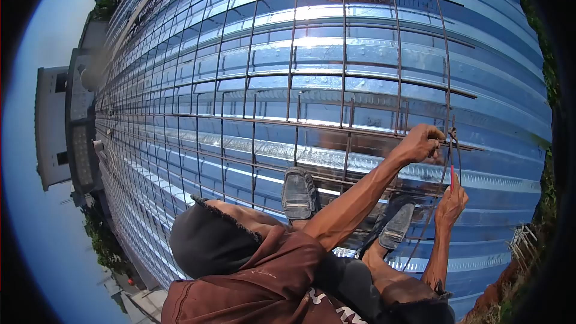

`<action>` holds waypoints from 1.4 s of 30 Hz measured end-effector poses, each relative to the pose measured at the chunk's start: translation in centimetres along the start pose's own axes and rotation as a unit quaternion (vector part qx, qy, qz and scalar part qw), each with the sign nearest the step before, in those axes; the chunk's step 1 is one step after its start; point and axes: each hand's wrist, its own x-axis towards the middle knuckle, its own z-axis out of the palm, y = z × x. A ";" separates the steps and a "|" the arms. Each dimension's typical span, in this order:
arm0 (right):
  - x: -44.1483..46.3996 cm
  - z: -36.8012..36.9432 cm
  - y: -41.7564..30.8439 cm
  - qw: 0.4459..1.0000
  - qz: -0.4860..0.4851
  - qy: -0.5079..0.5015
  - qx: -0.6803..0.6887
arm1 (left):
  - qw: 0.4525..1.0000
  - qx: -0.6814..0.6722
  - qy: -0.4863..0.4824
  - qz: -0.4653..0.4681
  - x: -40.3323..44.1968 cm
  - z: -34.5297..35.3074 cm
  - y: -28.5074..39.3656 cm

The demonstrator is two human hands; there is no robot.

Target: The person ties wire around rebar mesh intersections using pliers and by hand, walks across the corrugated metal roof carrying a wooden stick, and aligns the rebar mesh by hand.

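Note:
My left hand (pixel 422 143) reaches to the edge of the steel bar grid (pixel 346 129), its fingers curled together beside a bar crossing; what they pinch, if anything, is too small to make out. Just to the right, my right hand (pixel 451 203) is closed around the lower end of pincers (pixel 452 134), whose jaws point up at the crossing. A red part (pixel 452 177) shows on one handle. A thin dark bar runs up past both hands.
Shiny corrugated metal decking (pixel 372 103) lies under the grid. My shoes (pixel 299 194) stand on it below the hands, with my bent knees nearer. Bar ends stick out at the right. Plants and soil border the right side; a building (pixel 53 126) stands at the far left.

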 end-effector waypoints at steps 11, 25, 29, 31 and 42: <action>4.3 -5.4 -3.8 0.953 -0.134 0.062 0.263 | 0.972 0.194 -0.129 0.021 -1.2 1.2 1.3; 14.8 -10.6 -14.8 0.840 -0.278 -0.268 0.382 | 0.869 0.478 -0.122 0.029 -4.5 -5.8 19.0; 15.3 -10.8 -19.6 0.746 -0.418 -0.299 0.423 | 0.783 0.598 -0.147 0.092 -8.5 -8.5 21.7; 15.3 -11.4 -21.3 0.712 -0.489 -0.314 0.394 | 0.774 0.608 -0.155 0.089 -10.5 -9.0 22.6; 11.6 -13.0 -25.9 0.721 -0.408 -0.431 0.358 | 0.820 0.559 -0.085 0.085 -17.4 -12.1 22.7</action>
